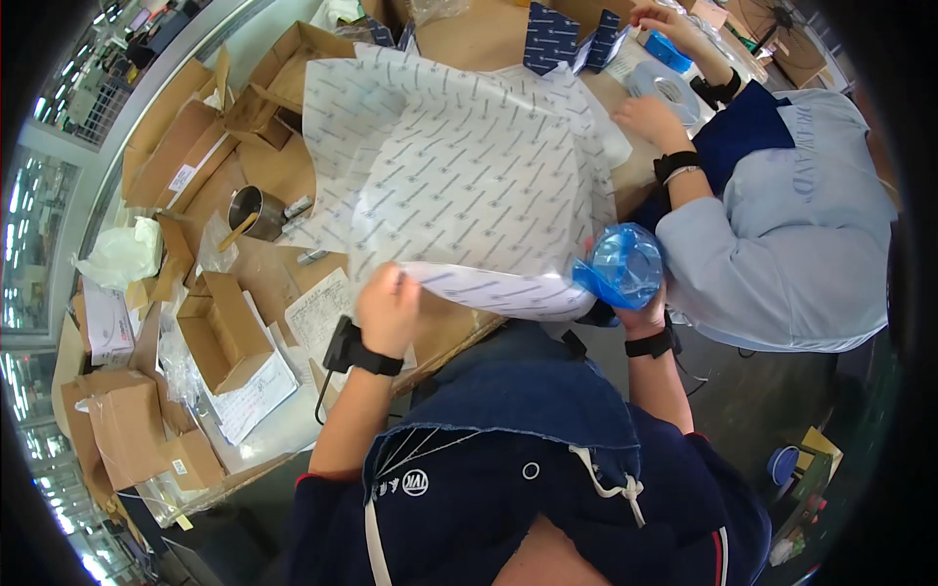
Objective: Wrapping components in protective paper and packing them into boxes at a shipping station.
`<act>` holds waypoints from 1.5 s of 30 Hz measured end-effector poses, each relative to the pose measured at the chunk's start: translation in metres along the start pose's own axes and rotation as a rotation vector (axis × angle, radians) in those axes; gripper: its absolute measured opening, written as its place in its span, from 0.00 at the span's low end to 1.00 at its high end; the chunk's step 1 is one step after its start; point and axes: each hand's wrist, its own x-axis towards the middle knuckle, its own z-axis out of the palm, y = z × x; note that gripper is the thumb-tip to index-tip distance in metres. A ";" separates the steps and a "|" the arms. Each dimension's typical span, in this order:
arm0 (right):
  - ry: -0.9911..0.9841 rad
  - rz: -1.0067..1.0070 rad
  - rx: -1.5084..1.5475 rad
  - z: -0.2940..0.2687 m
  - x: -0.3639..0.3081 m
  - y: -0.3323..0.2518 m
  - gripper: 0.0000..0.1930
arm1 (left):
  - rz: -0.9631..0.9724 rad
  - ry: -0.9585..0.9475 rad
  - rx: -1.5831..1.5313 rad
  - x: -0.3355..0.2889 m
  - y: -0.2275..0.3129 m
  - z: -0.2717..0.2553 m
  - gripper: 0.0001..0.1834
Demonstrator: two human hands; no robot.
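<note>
While my left fingers (393, 277) pinch the near edge of the patterned paper (479, 176), my right hand (643, 316) grips a blue roll (625, 266) beside the paper's right corner, fingers mostly hidden.

Both forearms (354, 422) reach forward, apart. The left hand (388, 311) curls its fingers; the right hand (645, 317) is partly hidden.
</note>
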 end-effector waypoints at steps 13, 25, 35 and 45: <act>0.040 0.098 -0.367 0.089 0.019 0.030 0.09 | 0.722 -0.356 0.657 -0.037 -0.017 0.076 0.09; 0.021 0.416 -1.021 0.062 0.037 0.070 0.16 | 0.734 -0.196 0.498 -0.007 0.067 0.016 0.01; -0.133 0.373 -1.026 0.101 0.045 0.049 0.22 | 0.356 -0.372 0.011 0.063 0.045 0.079 0.25; -2.217 -2.358 -2.134 0.269 0.179 0.190 0.47 | 0.315 -0.428 -0.305 0.097 0.020 0.102 0.30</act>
